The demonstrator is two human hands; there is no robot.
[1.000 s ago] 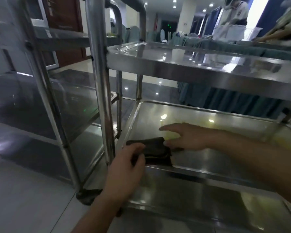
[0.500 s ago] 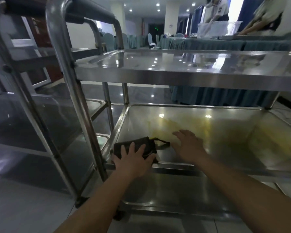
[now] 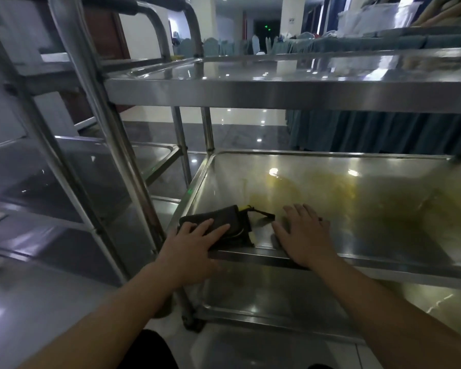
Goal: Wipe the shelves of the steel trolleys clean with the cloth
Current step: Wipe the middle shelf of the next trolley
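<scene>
Left hand (image 3: 190, 250): lay flat on the dark cloth (image 3: 225, 226), fingers straight and slightly spread, pressing down on its near-left part; palm reached over the shelf's front rim.
Right hand (image 3: 305, 234): palm down on bare steel just right of the cloth, fingers straight and spread, holding nothing; wrist crossed the front rim.
Cloth: folded, dark, with a thin yellow trim and a small strap sticking out toward the right hand; sat in the near-left corner of the middle shelf (image 3: 370, 209), touching or nearly touching the front rim.
Middle shelf: shallow steel tray with raised edges; yellowish smear ran across its centre and right side, beyond both hands.
Top shelf (image 3: 290, 95): steel, shiny, reflected ceiling lights.
Bottom shelf (image 3: 264, 296): steel, seen under the forearms; faint yellowish tint at right.
Second trolley (image 3: 72, 161): stood just beside the first, to the left, uprights almost meeting; its shelves sat at similar heights.
Background: tables draped in teal skirting (image 3: 378, 131) behind the trolley, covered chairs further back, glossy floor; far detail blurred.
</scene>
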